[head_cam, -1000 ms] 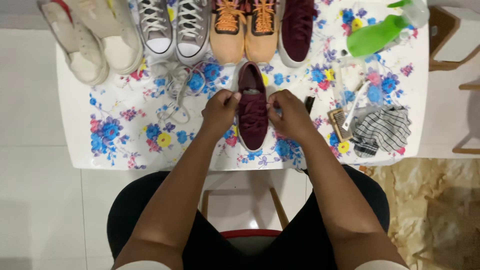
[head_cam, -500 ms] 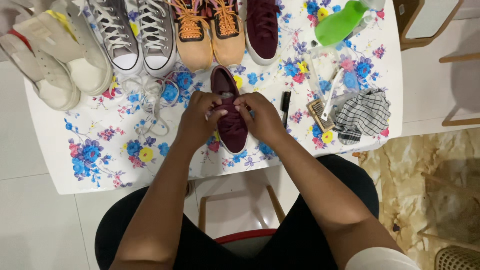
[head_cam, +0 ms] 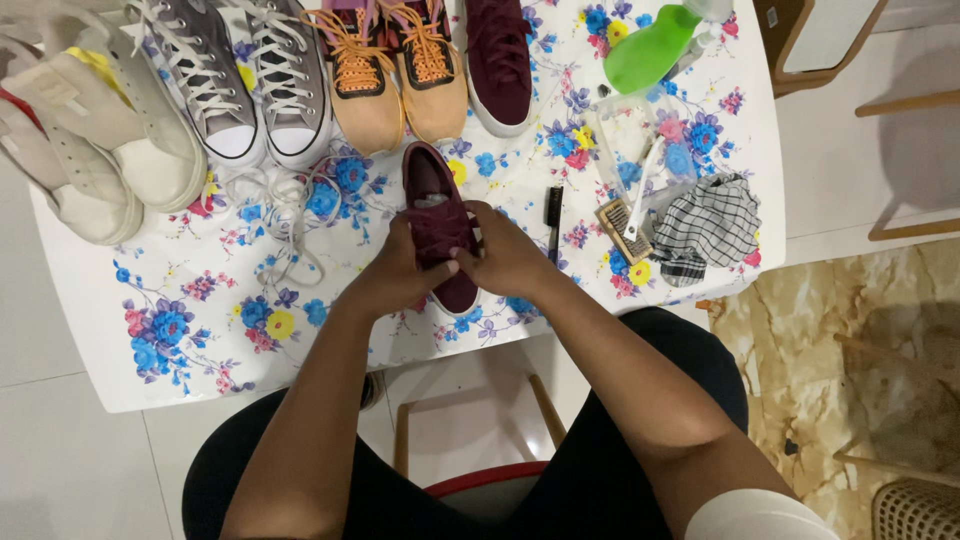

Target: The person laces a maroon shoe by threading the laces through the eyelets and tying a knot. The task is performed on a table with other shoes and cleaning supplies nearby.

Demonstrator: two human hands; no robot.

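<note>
moved: nothing, hands stay | left hand [head_cam: 395, 275], right hand [head_cam: 505, 258] grip maroon shoe [head_cam: 436, 215] | green bottle [head_cam: 650, 48] lying

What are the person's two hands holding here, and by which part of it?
Both the left hand and right hand grip the maroon shoe at its laced middle, on the floral table.

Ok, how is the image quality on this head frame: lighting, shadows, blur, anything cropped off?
Head view: even, soft indoor light, no harsh glare on the floral tablecloth. Both the left hand and the right hand on the maroon shoe look sharp, with little motion blur. Faint chair shadows fall on the floor at right. The top edge crops the row of shoes and the green spray bottle.
</note>
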